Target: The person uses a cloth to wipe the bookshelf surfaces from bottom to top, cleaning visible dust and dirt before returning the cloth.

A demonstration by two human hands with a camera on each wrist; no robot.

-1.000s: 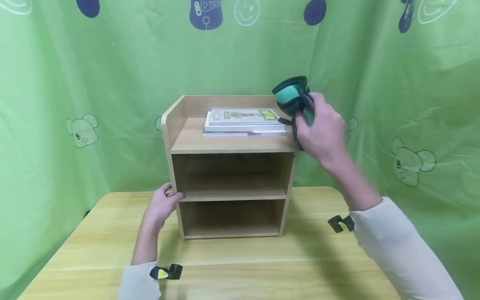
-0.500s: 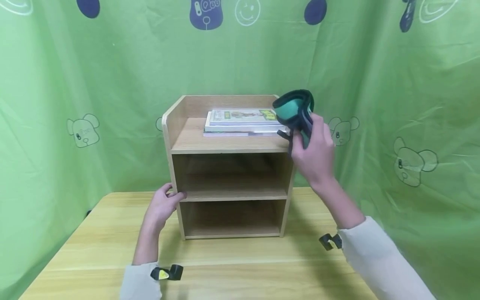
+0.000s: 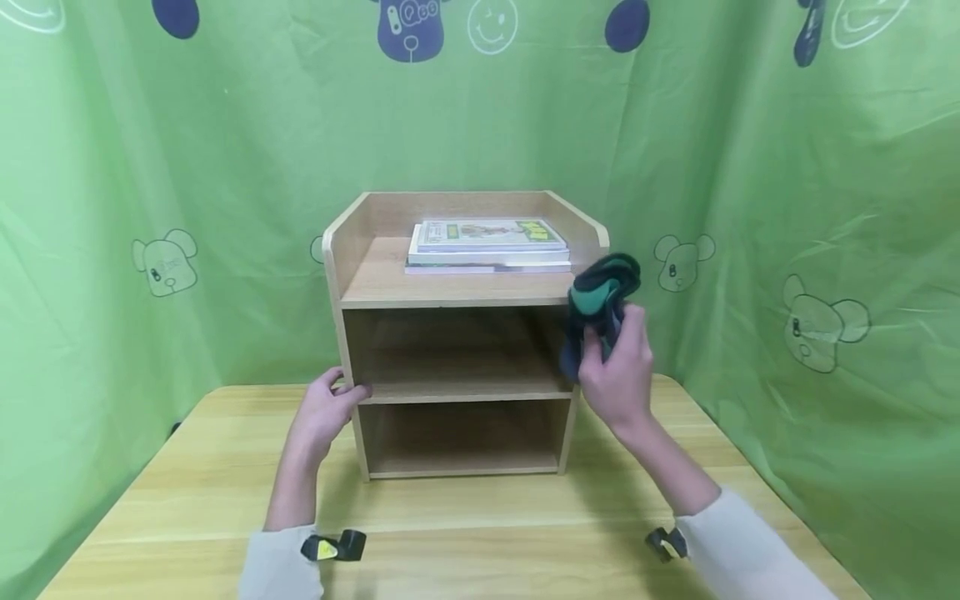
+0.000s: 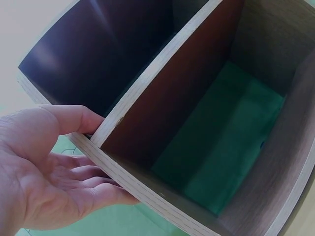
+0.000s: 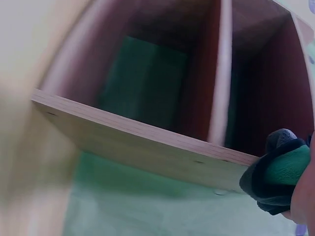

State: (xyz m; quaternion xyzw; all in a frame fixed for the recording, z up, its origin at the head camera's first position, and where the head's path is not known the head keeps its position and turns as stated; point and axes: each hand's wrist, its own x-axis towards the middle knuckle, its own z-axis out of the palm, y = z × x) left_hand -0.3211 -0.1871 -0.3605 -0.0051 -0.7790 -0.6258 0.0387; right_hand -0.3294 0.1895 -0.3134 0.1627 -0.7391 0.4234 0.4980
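Note:
A small wooden shelf unit stands on the table. My left hand grips its left side panel at the middle board; in the left wrist view the thumb lies inside and the fingers curl behind the panel's outer face. My right hand holds a bunched, folded teal-green cloth with dark edging at the right side panel. In the right wrist view the cloth is against or just beside that panel; which, I cannot tell. Most of the right hand is outside that view.
Several stacked books lie on the shelf's top board, inside its raised rim. The light wooden table extends around the shelf. A green patterned curtain hangs behind and on both sides.
My right hand has moved down with the cloth, from beside the top rim to alongside the upper compartment. The left hand keeps its grip on the shelf.

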